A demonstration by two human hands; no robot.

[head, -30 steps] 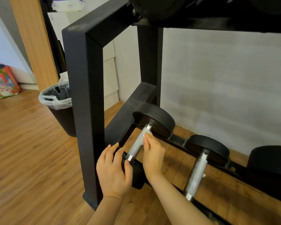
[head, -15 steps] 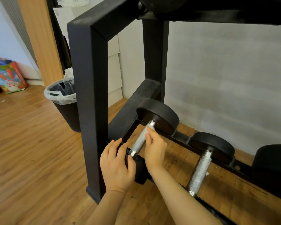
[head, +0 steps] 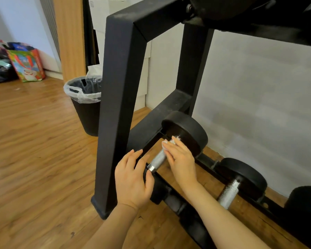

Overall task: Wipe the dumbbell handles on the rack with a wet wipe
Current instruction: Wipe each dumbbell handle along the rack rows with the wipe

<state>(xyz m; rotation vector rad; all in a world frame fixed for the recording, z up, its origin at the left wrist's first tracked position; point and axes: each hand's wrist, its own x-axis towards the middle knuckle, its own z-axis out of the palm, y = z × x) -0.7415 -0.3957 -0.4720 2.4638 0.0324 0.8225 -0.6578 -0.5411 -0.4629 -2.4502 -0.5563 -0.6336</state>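
White wet wipe [head: 169, 141] is pinched by the right hand [head: 180, 162] on the dumbbell handle [head: 158, 159]; beside that handle, the left hand [head: 133, 180] lies flat, fingers loose, on the near weight.

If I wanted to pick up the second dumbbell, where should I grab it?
Probably grab the dumbbell by its silver handle, coming from above with fingers wrapped around it. The bar is thin and rough between two fat black ends, and its top is open.

Right hand [head: 182, 162] with wet wipe [head: 166, 142] on dumbbell handle [head: 158, 159], left hand [head: 133, 178] alongside.
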